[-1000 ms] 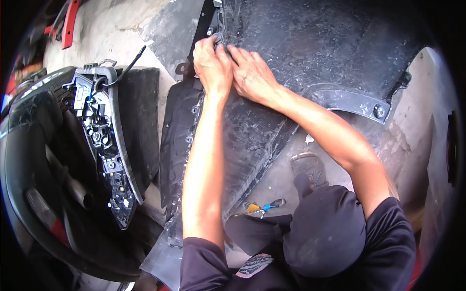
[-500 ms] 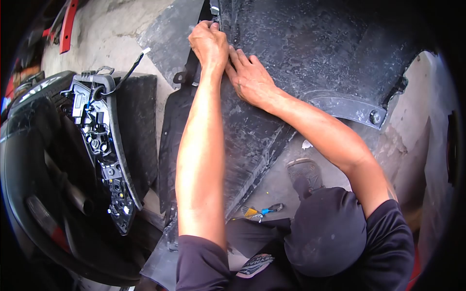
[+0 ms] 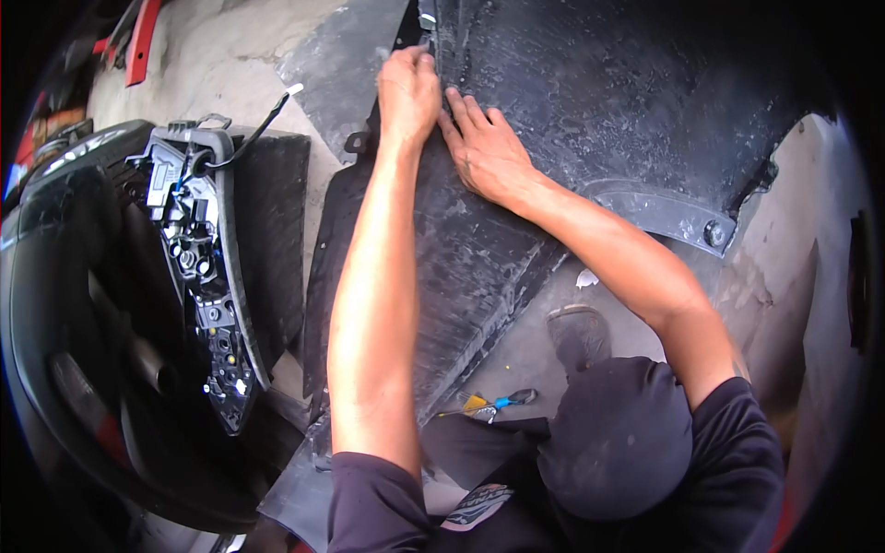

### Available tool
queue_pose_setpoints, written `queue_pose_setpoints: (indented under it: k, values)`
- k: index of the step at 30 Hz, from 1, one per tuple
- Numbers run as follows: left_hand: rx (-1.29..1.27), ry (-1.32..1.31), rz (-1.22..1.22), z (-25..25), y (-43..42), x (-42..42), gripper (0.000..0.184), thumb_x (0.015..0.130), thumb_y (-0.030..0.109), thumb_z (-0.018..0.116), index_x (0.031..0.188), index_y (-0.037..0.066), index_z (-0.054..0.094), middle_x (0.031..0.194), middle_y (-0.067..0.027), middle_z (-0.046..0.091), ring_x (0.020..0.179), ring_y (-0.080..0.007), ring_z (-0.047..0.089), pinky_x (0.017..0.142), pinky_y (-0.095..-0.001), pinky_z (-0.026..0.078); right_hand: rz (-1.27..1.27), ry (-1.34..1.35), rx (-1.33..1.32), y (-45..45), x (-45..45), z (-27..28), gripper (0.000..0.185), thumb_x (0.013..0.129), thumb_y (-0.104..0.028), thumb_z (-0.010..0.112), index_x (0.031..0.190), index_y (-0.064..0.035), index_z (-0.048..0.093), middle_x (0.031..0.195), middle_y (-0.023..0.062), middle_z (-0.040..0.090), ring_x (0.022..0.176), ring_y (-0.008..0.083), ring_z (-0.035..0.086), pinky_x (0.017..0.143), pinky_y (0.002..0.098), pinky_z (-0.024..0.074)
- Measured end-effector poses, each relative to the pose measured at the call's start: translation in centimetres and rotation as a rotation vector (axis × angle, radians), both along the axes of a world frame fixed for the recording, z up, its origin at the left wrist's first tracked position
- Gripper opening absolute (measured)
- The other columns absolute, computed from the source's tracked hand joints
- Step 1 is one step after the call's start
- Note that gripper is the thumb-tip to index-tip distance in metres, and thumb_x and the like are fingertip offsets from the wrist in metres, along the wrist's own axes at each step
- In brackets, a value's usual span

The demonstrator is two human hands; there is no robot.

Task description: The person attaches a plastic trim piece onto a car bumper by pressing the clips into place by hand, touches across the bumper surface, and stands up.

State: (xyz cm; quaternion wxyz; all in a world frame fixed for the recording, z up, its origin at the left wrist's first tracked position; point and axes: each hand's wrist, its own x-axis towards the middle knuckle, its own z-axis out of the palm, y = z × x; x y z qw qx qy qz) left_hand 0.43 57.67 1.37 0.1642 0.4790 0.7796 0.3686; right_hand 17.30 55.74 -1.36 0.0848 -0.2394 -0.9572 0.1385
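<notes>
My left hand [image 3: 408, 100] is closed at the far left edge of a large scuffed black panel [image 3: 590, 101]. Its fingers are curled around something mostly hidden; a small blurred greyish bit shows beside the knuckles. Just right of it, my right hand [image 3: 487, 155] lies flat on the panel with its fingers stretched out, holding nothing. A small pale piece [image 3: 427, 21] sits at the panel edge beyond my left hand. A tab with a hole [image 3: 355, 143] sticks out from the panel's left side.
At left stands a vehicle lamp unit [image 3: 207, 249] with exposed circuitry and a cable [image 3: 267, 120]. A large dark curved part [image 3: 37, 304] lies beyond it. A blue-handled tool [image 3: 512, 400] rests on the floor near my knee [image 3: 616, 438]. A red bar [image 3: 141, 41] is at upper left.
The view has shifted slightly, so most things sit a little further right. My left hand has drawn slightly back along the panel edge; my right hand stays flat on the panel.
</notes>
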Motion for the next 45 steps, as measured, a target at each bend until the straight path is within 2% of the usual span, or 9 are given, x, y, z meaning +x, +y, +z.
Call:
queue_pose_setpoints:
  k: [4, 14, 19, 23, 30, 32, 35, 38, 45]
  values:
    - [0.103, 0.236, -0.022, 2.9, -5.3, 3.8, 0.030, 0.099, 0.010, 0.059, 0.124, -0.006, 0.066, 0.121, -0.0252, 0.069, 0.113, -0.0414, 0.066, 0.100, -0.0434, 0.051, 0.003, 0.019, -0.031, 0.0, 0.1, -0.2, 0.061, 0.094, -0.017, 0.057, 0.149, 0.0082, 0.049, 0.159, 0.0315, 0.039, 0.142, 0.0410, 0.047, 0.109, 0.0512, 0.0432]
    - [-0.307, 0.067, 0.399, 3.2, -32.9, 14.2, 0.030, 0.097, 0.002, 0.060, 0.126, -0.003, 0.067, 0.125, -0.0227, 0.067, 0.119, -0.0387, 0.064, 0.105, -0.0429, 0.048, 0.030, -0.031, 0.074, 0.1, 0.2, -0.2, 0.060, 0.093, -0.017, 0.058, 0.148, 0.0062, 0.050, 0.161, 0.0304, 0.038, 0.141, 0.0382, 0.048, 0.103, 0.0466, 0.0426]
    - [-0.628, 0.099, 0.512, 3.7, -44.5, 14.7, 0.047, 0.095, 0.009, 0.064, 0.141, 0.001, 0.058, 0.152, -0.0271, 0.047, 0.140, -0.0445, 0.045, 0.119, -0.0492, 0.034, 0.031, -0.019, 0.063, -0.1, 0.0, -0.2, 0.060, 0.093, -0.017, 0.056, 0.148, 0.0072, 0.050, 0.159, 0.0317, 0.040, 0.142, 0.0408, 0.048, 0.108, 0.0507, 0.0427]
    - [-0.742, -0.117, 0.608, 2.3, -50.4, 15.8, 0.080, 0.096, 0.025, 0.071, 0.163, 0.009, 0.031, 0.166, -0.0379, 0.017, 0.154, -0.0519, 0.022, 0.125, -0.0537, 0.024, 0.057, -0.006, 0.092, -0.1, 0.2, -0.3, 0.061, 0.093, -0.019, 0.058, 0.147, 0.0073, 0.051, 0.158, 0.0326, 0.041, 0.141, 0.0410, 0.049, 0.107, 0.0501, 0.0431]
    - [-0.856, -0.149, 0.663, 2.9, -47.3, 15.1, 0.095, 0.088, 0.026, 0.080, 0.166, 0.018, 0.026, 0.165, -0.0405, 0.011, 0.147, -0.0667, 0.021, 0.120, -0.0615, 0.030, 0.029, -0.014, -0.065, 2.5, -0.3, 0.7, 0.048, 0.090, -0.017, 0.063, 0.136, -0.0008, 0.064, 0.148, 0.0228, 0.057, 0.129, 0.0364, 0.060, 0.097, 0.0490, 0.0524]
    - [-0.897, -0.153, 0.665, 2.9, -46.9, 14.6, 0.099, 0.086, 0.025, 0.083, 0.166, 0.020, 0.025, 0.166, -0.0389, 0.011, 0.146, -0.0674, 0.023, 0.118, -0.0620, 0.034, -0.154, 0.320, -0.393, 6.4, -1.0, 0.6, 0.032, 0.093, -0.017, 0.063, 0.121, -0.0032, 0.073, 0.114, 0.0212, 0.075, 0.103, 0.0392, 0.073, 0.090, 0.0436, 0.0593]
    - [-0.947, -0.150, 0.654, 3.7, -46.2, 13.9, 0.100, 0.084, 0.025, 0.085, 0.166, 0.021, 0.027, 0.168, -0.0358, 0.012, 0.145, -0.0668, 0.026, 0.116, -0.0618, 0.037, -0.283, 0.479, -0.301, 13.6, -3.0, 2.7, 0.030, 0.096, -0.020, 0.063, 0.115, 0.0004, 0.074, 0.108, 0.0229, 0.076, 0.100, 0.0366, 0.075, 0.088, 0.0408, 0.0584]
    - [-0.955, -0.135, 0.635, 3.6, -46.5, 13.6, 0.101, 0.083, 0.027, 0.086, 0.166, 0.021, 0.028, 0.168, -0.0351, 0.013, 0.145, -0.0659, 0.027, 0.115, -0.0617, 0.039, -0.378, 0.523, -0.619, 19.4, -4.9, 3.6, 0.035, 0.097, -0.026, 0.067, 0.115, 0.0030, 0.074, 0.092, 0.0168, 0.078, 0.085, 0.0179, 0.076, 0.075, 0.0362, 0.0585]
    - [-0.983, -0.114, 0.640, 3.6, -46.4, 13.7, 0.101, 0.083, 0.027, 0.086, 0.166, 0.022, 0.029, 0.168, -0.0337, 0.013, 0.145, -0.0647, 0.028, 0.113, -0.0617, 0.041, -0.102, 0.293, -0.365, 23.9, -7.2, 4.5, 0.024, 0.098, -0.017, 0.066, 0.116, -0.0021, 0.072, 0.098, 0.0117, 0.077, 0.088, 0.0207, 0.074, 0.075, 0.0343, 0.0570]
